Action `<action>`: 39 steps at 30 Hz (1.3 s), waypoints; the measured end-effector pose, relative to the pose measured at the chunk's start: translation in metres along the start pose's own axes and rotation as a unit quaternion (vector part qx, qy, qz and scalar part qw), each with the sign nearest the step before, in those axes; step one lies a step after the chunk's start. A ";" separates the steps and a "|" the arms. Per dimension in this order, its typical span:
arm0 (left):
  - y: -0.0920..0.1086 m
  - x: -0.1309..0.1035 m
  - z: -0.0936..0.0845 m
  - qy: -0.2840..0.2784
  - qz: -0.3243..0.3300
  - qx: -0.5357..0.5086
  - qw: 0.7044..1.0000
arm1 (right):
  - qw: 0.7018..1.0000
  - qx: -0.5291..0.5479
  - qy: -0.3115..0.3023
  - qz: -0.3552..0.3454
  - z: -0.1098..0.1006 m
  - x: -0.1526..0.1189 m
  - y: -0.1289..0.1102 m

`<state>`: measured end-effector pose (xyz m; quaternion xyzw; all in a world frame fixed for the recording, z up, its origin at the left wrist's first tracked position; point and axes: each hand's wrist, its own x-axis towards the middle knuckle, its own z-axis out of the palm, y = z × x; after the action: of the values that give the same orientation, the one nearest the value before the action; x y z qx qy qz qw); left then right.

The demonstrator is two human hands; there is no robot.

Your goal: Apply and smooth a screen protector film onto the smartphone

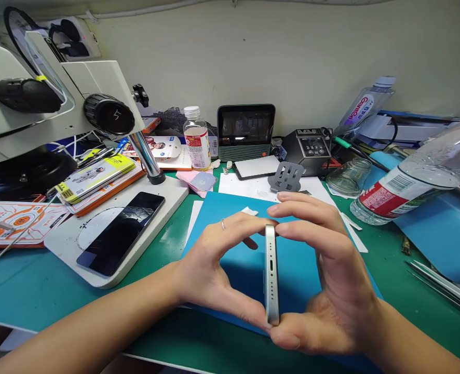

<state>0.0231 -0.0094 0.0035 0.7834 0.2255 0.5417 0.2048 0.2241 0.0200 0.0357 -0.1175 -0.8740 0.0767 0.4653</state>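
A silver smartphone (271,275) is held on edge between my two hands, its bottom end with the charging port and small holes facing me. My left hand (218,270) grips it from the left, thumb at the near corner and index finger at the far one. From the right, my right hand (331,270) pinches the same two corners with thumb and fingers. Both screen and back are turned nearly edge-on, so I cannot make them out. Beneath lies a blue mat (230,208) with a small white scrap (249,211) on it.
On the left, a second phone (121,234) lies on the white base (175,195) of a microscope (109,111). Boxes (97,179) stand behind it. At the back are a small bottle (197,140), a display (246,132) and a soldering station (307,150). A large bottle (401,195) leans at right, near tweezers (444,285).
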 end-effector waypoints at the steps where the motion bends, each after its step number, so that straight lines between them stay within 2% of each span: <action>1: 0.000 0.000 0.000 -0.002 0.002 0.000 1.000 | 1.000 0.005 -0.001 0.002 0.000 0.000 0.000; 22: -0.002 0.002 0.001 -0.001 0.036 0.014 0.999 | 0.999 0.046 0.013 0.007 0.002 0.001 0.003; 39: -0.002 0.001 -0.001 -0.010 0.028 0.016 0.999 | 0.999 0.047 0.014 0.011 0.001 0.001 0.004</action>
<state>0.0221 -0.0070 0.0034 0.7979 0.2099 0.5358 0.1792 0.2228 0.0238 0.0352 -0.1062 -0.8614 0.1208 0.4817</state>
